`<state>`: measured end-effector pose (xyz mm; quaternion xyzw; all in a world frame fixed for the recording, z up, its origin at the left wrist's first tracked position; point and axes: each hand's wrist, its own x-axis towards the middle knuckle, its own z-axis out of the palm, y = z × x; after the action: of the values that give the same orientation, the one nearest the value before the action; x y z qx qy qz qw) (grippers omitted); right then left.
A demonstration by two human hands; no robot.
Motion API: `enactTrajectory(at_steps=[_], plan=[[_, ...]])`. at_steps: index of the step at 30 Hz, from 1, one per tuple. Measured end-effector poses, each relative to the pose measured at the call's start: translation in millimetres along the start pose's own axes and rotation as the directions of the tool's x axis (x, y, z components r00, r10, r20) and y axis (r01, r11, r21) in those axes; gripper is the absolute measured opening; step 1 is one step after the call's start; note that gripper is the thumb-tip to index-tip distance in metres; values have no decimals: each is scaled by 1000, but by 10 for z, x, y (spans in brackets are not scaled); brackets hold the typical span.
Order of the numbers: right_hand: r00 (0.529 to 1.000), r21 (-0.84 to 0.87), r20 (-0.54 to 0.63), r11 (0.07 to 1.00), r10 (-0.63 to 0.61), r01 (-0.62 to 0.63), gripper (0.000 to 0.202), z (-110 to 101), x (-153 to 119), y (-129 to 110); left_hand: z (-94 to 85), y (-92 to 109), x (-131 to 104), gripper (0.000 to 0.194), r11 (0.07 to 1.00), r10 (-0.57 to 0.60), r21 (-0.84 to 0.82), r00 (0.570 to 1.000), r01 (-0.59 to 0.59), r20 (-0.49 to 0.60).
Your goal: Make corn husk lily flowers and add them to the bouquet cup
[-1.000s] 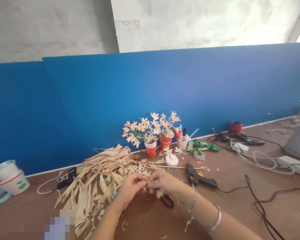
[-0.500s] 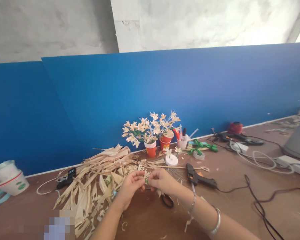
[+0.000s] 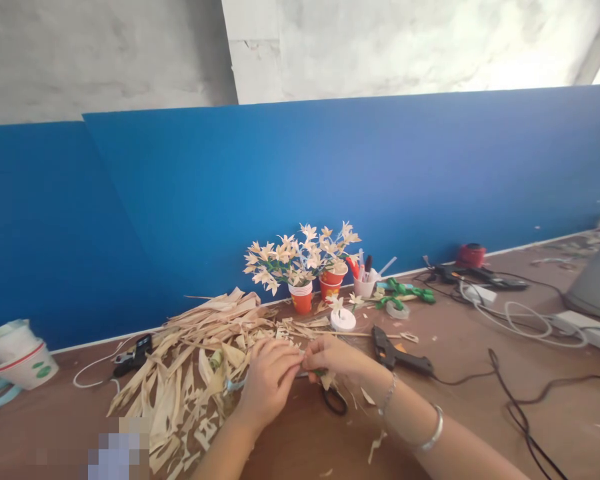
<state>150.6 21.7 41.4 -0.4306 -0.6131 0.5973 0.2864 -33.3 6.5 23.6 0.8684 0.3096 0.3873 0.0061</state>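
My left hand (image 3: 273, 377) is closed, its fingertips meeting those of my right hand low over the table; whatever it pinches is hidden. My right hand (image 3: 333, 357) is closed on a small pale flower (image 3: 326, 381) with a bit of green at its stem, which pokes out below the fingers. Beneath that hand, the black loop of a scissors handle (image 3: 335, 402) lies on the table. Pale dried husk strips (image 3: 190, 380) spread left of my left hand. Just beyond my hands stands a white round spool (image 3: 343, 320) with pale flowers at it.
Paper cups (image 3: 301, 300) full of pale flowers stand against the blue partition (image 3: 280, 173). A black glue gun (image 3: 400, 357) lies to the right, its cord trailing across the table. Green ribbon (image 3: 405, 292), a tape roll (image 3: 397, 311) and a pen cup (image 3: 364, 287) sit behind it.
The flower that showed between my fingertips has gone from there; green and pale parts now show under my right hand. My left hand has turned, its back now facing up, and moved slightly right.
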Motion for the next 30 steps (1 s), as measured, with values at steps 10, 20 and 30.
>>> enactTrajectory(at_steps=[10,20,30], plan=[[996,-334,68,940,-51,71,14,-61,-65,-7,27,76,4,14,932,-293,-157,935,326,201],[994,-770,-77,638,-78,-9,18,105,-141,-152,42,189,27,15,891,-450,71,854,447,262],[974,-721,-173,693,-149,-23,19,104,-61,-74,115,46,-14,22,824,-509,-166,837,541,200]])
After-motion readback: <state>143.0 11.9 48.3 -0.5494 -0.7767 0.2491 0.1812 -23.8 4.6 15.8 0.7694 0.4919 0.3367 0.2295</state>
